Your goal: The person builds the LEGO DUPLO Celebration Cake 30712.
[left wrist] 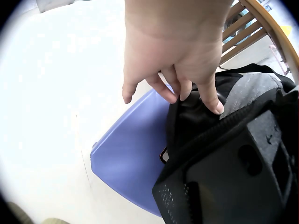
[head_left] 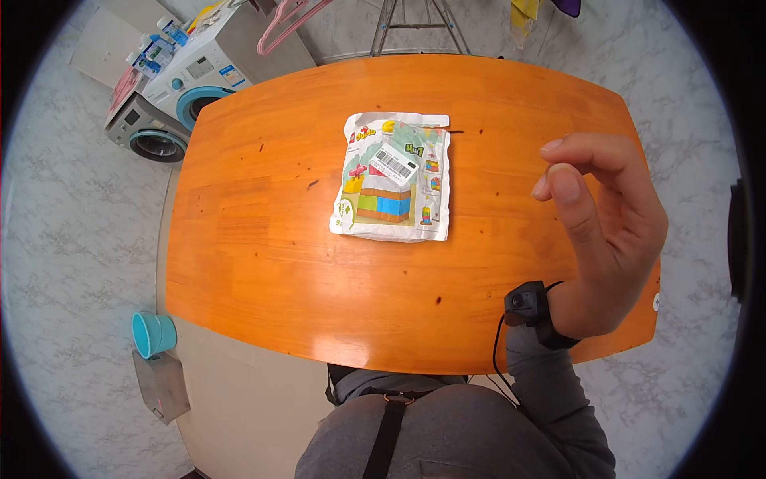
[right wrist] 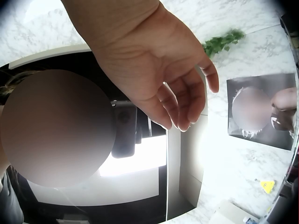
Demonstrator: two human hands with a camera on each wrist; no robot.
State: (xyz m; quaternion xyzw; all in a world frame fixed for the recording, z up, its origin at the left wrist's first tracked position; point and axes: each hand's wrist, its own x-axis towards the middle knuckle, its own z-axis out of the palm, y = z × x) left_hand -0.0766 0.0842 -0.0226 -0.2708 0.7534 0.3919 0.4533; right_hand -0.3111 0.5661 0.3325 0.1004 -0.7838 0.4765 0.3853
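My right hand (head_left: 610, 227) is raised over the right side of the wooden table (head_left: 263, 263), its fingers loosely bent toward the thumb and nothing held. In the right wrist view the same hand (right wrist: 161, 70) hangs with relaxed fingers. A white Duplo packet (head_left: 391, 180) with a barcode label lies flat near the middle of the table, to the left of that hand. My left hand (left wrist: 175, 56) is outside the head view. The left wrist view has it hanging down with loose fingers, its fingertips close over black and grey fabric (left wrist: 201, 114) beside a blue-purple seat (left wrist: 131, 144).
Two washing machines (head_left: 231, 68) stand beyond the table's far left corner. A turquoise bucket (head_left: 154, 334) sits at lower left, next to a grey box (head_left: 162, 387). Behind the table are a metal ladder (head_left: 420, 26) and a pink hanger (head_left: 275, 32). A cable (head_left: 496, 343) hangs from the right wrist camera.
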